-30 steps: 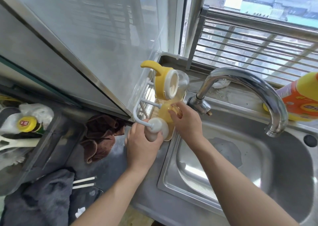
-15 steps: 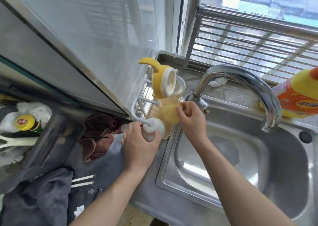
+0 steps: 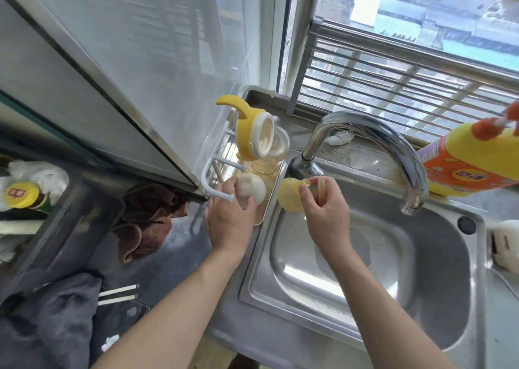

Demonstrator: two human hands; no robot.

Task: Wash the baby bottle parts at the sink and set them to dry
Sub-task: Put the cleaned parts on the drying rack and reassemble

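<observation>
My left hand grips a white rounded bottle part at the front of the white drying rack. My right hand pinches a translucent yellow dome-shaped cap and a thin ring-like piece over the left rim of the steel sink. A yellow handled collar with a white ring hangs on the rack, with a clear bottle behind it.
The chrome tap arches over the sink. An orange and yellow detergent bottle stands at the right. A brown cloth lies on the counter at left, beside a dark tray with a yellow-capped bottle. Window bars run behind.
My right hand has lifted the yellow cap off the rack and drawn it right, over the sink's edge. My left hand stays on the white part at the rack's front.
</observation>
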